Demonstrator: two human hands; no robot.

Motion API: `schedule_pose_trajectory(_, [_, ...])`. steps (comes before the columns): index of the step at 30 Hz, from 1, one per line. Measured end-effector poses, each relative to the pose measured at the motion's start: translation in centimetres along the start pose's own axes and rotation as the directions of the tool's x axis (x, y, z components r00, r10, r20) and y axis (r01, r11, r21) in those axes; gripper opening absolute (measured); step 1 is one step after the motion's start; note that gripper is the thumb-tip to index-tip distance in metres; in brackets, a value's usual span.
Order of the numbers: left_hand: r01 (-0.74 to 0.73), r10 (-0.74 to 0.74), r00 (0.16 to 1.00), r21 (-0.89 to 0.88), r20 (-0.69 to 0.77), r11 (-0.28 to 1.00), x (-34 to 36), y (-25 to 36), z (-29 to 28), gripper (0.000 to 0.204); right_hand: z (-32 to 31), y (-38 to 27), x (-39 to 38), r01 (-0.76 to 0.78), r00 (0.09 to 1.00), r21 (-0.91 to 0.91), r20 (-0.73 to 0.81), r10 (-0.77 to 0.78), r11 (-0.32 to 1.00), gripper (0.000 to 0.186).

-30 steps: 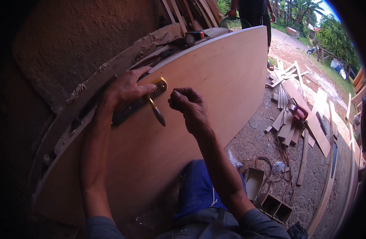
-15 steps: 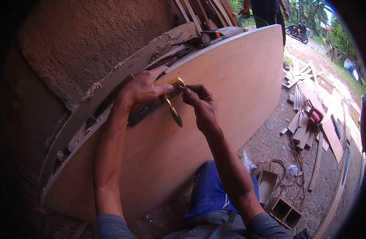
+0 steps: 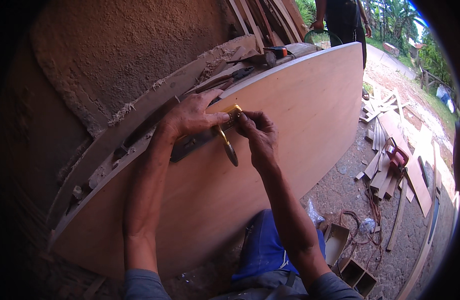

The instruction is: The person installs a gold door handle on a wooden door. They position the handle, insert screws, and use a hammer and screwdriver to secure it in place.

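A pale wooden door panel [image 3: 305,105] stands on its long edge before me. On its face, near the upper edge, lies a door handle plate [image 3: 194,143], dark with a gold end and a curved gold lever [image 3: 231,152]. My left hand [image 3: 191,116] is closed on the plate, thumb over the gold end, fingers reaching over the panel's edge. At that gold end my right hand [image 3: 262,136] pinches with thumb and forefinger. Whatever it pinches is too small or hidden to make out.
Pliers [image 3: 242,73], a hammer [image 3: 260,59] and an orange-black tape measure [image 3: 277,51] lie behind the panel. To the right are wood strips [image 3: 382,167], a red power tool [image 3: 397,154], cables and a divided box [image 3: 357,275]. A person [image 3: 342,22] stands beyond the panel.
The view has shifted slightly, so the panel and hands sit lower and further right. My right fingertips remain at the plate's gold end. A motorcycle on the road has gone from view.
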State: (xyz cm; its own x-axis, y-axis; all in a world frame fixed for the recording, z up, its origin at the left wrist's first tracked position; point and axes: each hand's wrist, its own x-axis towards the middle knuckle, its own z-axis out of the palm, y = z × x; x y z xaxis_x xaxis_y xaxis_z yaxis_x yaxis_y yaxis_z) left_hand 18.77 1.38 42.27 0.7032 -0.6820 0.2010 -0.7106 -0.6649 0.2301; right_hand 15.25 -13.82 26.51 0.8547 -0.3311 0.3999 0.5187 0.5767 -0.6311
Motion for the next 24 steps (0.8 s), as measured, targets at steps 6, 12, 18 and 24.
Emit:
schedule_pose_trajectory(6, [-0.018, 0.018, 1.000, 0.002, -0.007, 1.000, -0.1, -0.2, 0.1, 0.071, -0.4, 0.0, -0.1, 0.009, 1.000, -0.019, 0.027, -0.009, 1.000, 0.017])
schedule_pose_trajectory(12, [-0.014, 0.014, 1.000, -0.016, 0.007, 1.000, 0.2, -0.3, 0.2, 0.077, -0.7, -0.3, 0.1, 0.005, 1.000, -0.020, 0.030, -0.005, 1.000, 0.018])
schedule_pose_trajectory(18, [0.013, -0.013, 1.000, 0.004, -0.006, 1.000, 0.3, -1.5, 0.7, 0.080, -0.3, -0.5, 0.1, -0.013, 0.999, -0.023, 0.046, 0.014, 1.000, 0.017])
schedule_pose_trajectory(24, [0.038, -0.038, 0.999, -0.013, 0.016, 0.999, 0.2, -0.9, 0.1, 0.079, -0.5, -0.3, 0.7, -0.044, 0.997, -0.039, 0.057, 0.046, 0.998, 0.018])
